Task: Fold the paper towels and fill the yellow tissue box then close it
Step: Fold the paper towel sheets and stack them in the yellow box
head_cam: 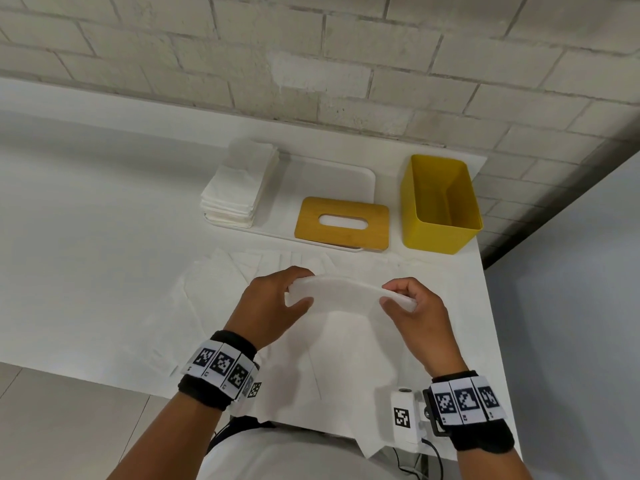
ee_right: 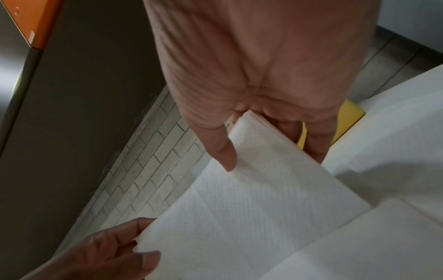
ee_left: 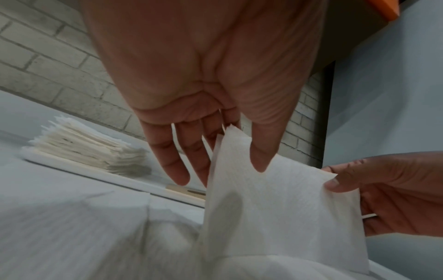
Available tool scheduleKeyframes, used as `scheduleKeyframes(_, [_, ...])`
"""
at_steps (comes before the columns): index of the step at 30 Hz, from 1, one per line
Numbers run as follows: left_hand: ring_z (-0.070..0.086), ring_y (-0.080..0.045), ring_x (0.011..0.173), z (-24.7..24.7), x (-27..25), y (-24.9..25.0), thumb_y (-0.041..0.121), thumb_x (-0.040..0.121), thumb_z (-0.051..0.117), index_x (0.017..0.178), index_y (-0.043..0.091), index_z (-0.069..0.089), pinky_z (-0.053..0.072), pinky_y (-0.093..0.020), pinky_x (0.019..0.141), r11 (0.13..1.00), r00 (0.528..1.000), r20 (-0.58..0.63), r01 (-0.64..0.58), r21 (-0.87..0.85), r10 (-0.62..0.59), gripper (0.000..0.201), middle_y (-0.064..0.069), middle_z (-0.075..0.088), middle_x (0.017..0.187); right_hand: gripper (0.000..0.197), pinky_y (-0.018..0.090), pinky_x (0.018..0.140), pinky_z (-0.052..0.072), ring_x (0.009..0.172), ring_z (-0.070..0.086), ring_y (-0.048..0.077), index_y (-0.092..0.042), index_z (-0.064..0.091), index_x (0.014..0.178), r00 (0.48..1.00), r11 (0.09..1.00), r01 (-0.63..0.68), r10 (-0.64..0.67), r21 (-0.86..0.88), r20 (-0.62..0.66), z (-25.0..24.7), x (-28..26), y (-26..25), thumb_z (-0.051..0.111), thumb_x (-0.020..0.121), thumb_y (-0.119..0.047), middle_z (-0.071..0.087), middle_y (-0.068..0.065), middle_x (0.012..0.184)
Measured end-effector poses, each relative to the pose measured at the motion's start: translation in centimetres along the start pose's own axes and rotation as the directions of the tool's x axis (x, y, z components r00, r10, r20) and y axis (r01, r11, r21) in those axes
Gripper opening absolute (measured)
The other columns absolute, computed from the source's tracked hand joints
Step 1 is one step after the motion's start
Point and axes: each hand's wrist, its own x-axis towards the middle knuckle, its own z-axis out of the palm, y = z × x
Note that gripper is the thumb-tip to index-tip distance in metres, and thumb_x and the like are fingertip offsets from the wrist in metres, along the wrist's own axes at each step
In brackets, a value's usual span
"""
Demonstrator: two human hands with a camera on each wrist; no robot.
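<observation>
lid (ee_left: 185,191) mostly hidden | tissue box (ee_right: 347,117) mostly hidden

Both forearms are bare. Each wrist wears a black band (head_cam: 214,386) wrapped with a white strip of black square-patterned markers (head_cam: 465,400). A small white camera unit (head_cam: 403,417) bearing one such marker sits by the right wrist, with a black cable (head_cam: 434,452) trailing from it.

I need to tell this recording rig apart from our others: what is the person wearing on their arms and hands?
Both hands, left hand and right hand, are bare, with bare forearms and no sleeves. Each wrist carries a black wristband wrapped by a strip of white tiles printed with black square codes. A small white camera block with its own code and a dark cable sits by the right wrist.
</observation>
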Motion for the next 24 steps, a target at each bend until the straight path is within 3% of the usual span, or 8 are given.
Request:
scheduleKeyframes(5, [0.069,-0.011,0.104,-0.5,1.8,2.1,0.040,0.089,0.074,0.127,0.031,0.064,0.052,-0.028,0.094,0.981,0.988,0.058,-0.147,0.129,0.140,0.041,0.012,0.073,0.121,0.016,0.023,0.073,0.050,0.083,0.065,0.001,-0.035,0.068,0.092,1.000,0.999,-0.025,0.026,-0.048,0.018,0.1,0.1,0.6,0.071,0.091,-0.020,0.070,-0.025,0.089])
scheduleKeyframes(7, [0.069,-0.016,0.106,-0.6,3.2,3.7,0.045,0.090,0.070,0.131,0.032,0.061,0.049,-0.033,0.098,0.937,0.972,0.163,-0.212,0.277,0.171,0.044,0.008,0.073,0.121,0.016,0.025,0.075,0.053,0.083,0.065,0.001,-0.036,0.068,0.092,0.999,0.998,-0.031,0.032,-0.057,0.013,0.2,0.2,0.8,0.070,0.091,-0.020,0.069,-0.025,0.088])
scheduleKeyframes(10, [0.063,-0.021,0.113,0.1,5.0,5.9,0.047,0.095,0.060,0.138,0.034,0.052,0.044,-0.040,0.102,0.832,0.930,0.346,-0.287,0.475,0.123,0.046,0.004,0.070,0.123,0.016,0.024,0.074,0.051,0.083,0.065,0.000,-0.036,0.068,0.091,0.999,0.997,-0.036,0.037,-0.063,0.012,0.4,0.3,0.8,0.070,0.090,-0.020,0.069,-0.026,0.086])
scheduleKeyframes(13, [0.062,-0.025,0.117,1.3,6.1,7.1,0.040,0.098,0.058,0.139,0.031,0.053,0.046,-0.040,0.098,0.827,0.915,0.391,-0.290,0.482,0.093,0.042,-0.002,0.067,0.127,0.015,0.026,0.075,0.049,0.087,0.065,0.004,-0.033,0.068,0.092,0.999,0.998,-0.034,0.034,-0.054,0.007,0.6,0.3,0.8,0.071,0.090,-0.019,0.071,-0.019,0.089])
scheduleKeyframes(16, [0.064,-0.030,0.108,2.2,6.0,7.4,0.029,0.102,0.050,0.129,0.028,0.061,0.049,-0.036,0.085,0.822,0.908,0.414,-0.285,0.493,0.067,0.029,-0.007,0.068,0.120,0.015,0.029,0.077,0.051,0.087,0.066,0.009,-0.034,0.068,0.093,0.998,0.998,-0.055,0.055,-0.021,-0.009,0.6,0.4,1.0,0.072,0.089,-0.019,0.071,-0.016,0.090])
scheduleKeyframes(20, [0.065,-0.027,0.106,1.4,5.7,6.2,0.032,0.101,0.052,0.122,0.027,0.067,0.051,-0.034,0.086,0.932,0.943,0.316,-0.205,0.298,0.106,0.026,-0.003,0.072,0.115,0.018,0.032,0.084,0.057,0.088,0.071,0.007,-0.033,0.069,0.100,0.996,0.991,-0.078,0.083,0.111,-0.041,0.1,0.1,0.9,0.075,0.088,-0.022,0.075,-0.017,0.092])
scheduleKeyframes(22, [0.067,-0.019,0.102,0.7,5.8,5.7,0.031,0.099,0.059,0.116,0.027,0.071,0.049,-0.029,0.083,0.981,0.962,0.237,-0.165,0.105,0.137,0.021,0.004,0.075,0.110,0.021,0.032,0.088,0.057,0.092,0.072,0.006,-0.032,0.070,0.105,0.996,0.978,-0.078,0.086,0.195,-0.034,0.1,0.1,0.3,0.076,0.088,-0.021,0.076,-0.016,0.098])
scheduleKeyframes(24, [0.067,-0.007,0.100,0.1,5.7,5.4,0.027,0.097,0.067,0.109,0.027,0.075,0.049,-0.022,0.085,0.985,0.975,0.183,-0.105,-0.135,0.129,0.015,0.013,0.075,0.107,0.025,0.033,0.091,0.054,0.099,0.070,0.012,-0.029,0.072,0.105,0.996,0.953,-0.048,0.070,0.300,-0.060,0.1,0.5,-0.6,0.076,0.086,-0.013,0.076,-0.010,0.104])
